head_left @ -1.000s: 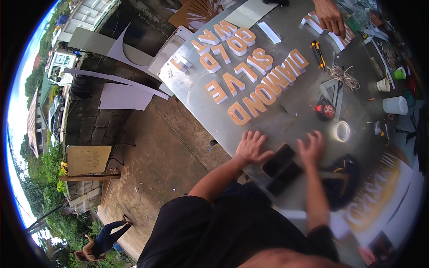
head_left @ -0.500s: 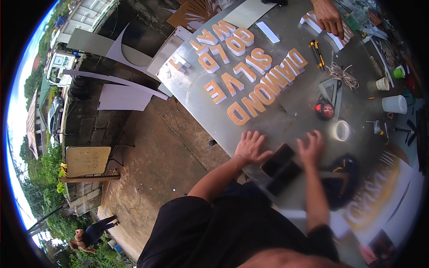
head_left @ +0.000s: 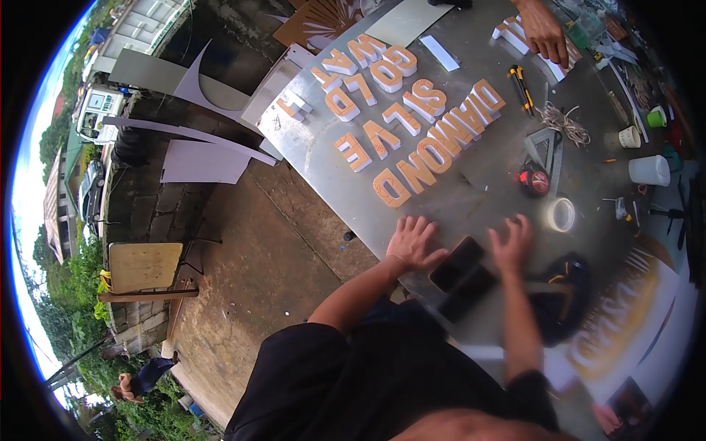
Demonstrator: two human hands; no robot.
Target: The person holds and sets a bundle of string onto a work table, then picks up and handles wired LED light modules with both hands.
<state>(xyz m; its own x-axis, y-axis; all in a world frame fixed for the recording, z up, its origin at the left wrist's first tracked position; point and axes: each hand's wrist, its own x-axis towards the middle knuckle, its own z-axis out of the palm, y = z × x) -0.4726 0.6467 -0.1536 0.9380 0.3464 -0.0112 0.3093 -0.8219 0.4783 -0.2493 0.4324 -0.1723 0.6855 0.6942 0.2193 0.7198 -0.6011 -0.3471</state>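
My left hand [head_left: 415, 241] lies on the metal table [head_left: 323, 158] with its fingers spread, just below the cut-out letters reading DIAMOND [head_left: 437, 156]. My right hand [head_left: 511, 246] rests on the same surface, fingers apart, near a roll of tape [head_left: 561, 214]. Between the hands are two dark, phone-like rectangles [head_left: 457, 263], apart from the fingers. Orange-faced, white-sided letters reading SILVE [head_left: 401, 117] and GOLD [head_left: 392, 68] stand farther up the table. Neither hand holds anything.
Another person's hand [head_left: 543, 33] touches letters at the top. A yellow cutter [head_left: 522, 90], string [head_left: 565, 123], red tape measure [head_left: 532, 179] and white cup [head_left: 649, 170] are on the right. A dark cap-like item [head_left: 559, 305] lies beside my right forearm.
Both of my hands stay in place. The distant person at lower left has shifted slightly to the left. The other person's hand by the letters looks nearly the same.
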